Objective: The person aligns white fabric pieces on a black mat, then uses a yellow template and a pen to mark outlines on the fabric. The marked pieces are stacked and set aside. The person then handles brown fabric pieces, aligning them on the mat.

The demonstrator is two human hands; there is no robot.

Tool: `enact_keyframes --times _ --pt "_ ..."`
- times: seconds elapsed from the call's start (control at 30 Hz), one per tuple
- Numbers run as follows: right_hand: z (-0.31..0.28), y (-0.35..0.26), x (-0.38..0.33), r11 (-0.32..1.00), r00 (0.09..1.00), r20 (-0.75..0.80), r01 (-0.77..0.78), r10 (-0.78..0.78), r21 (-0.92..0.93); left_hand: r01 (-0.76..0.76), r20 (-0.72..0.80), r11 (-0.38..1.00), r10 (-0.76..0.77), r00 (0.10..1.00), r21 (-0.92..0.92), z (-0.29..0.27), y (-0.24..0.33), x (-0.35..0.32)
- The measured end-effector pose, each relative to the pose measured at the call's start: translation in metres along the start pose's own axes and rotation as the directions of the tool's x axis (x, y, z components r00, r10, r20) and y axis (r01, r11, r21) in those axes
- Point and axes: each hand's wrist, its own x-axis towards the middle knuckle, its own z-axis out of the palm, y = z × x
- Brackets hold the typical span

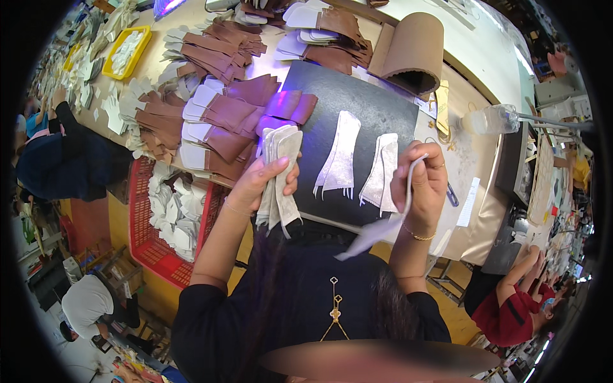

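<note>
My left hand (pixel 260 183) grips a small stack of pale, flared fabric pieces (pixel 281 150), holding them upright at the near left edge of a black mat (pixel 319 86). Between the thumb and fingers of my right hand (pixel 425 186) is a single pale strip (pixel 370 237), seen nearly edge-on, its lower end hanging toward me. Two groups of similar pieces lie on the mat between my hands: one pale group (pixel 340 150) near the middle and another group (pixel 382 171) beside my right hand. Their lower edges look frayed.
Brown-and-white piece bundles (pixel 223 115) crowd the table's left side. A red basket (pixel 159 255) of white pieces stands below it. A brown roll (pixel 418 45), yellow strip (pixel 442 105) and clear bottle (pixel 488 120) are at right. Other people (pixel 517 313) sit at both sides.
</note>
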Motion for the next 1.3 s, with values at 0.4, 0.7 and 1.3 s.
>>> enact_keyframes --times 0.4,0.7,1.3 --pt "0.003 0.058 0.057 0.353 0.976 0.213 0.210 -0.031 -0.912 0.050 0.188 0.981 -0.014 0.982 -0.186 0.005 -0.009 0.006" --pt "0.012 0.018 0.010 0.915 0.901 0.428 0.119 0.063 -0.384 0.092 -0.059 0.995 -0.094 0.994 -0.043 0.024 -0.012 0.011" --pt "-0.072 0.049 0.016 0.425 1.000 -0.030 -0.028 0.004 -0.905 0.135 0.186 0.987 -0.116 0.976 -0.089 0.031 -0.021 0.021"
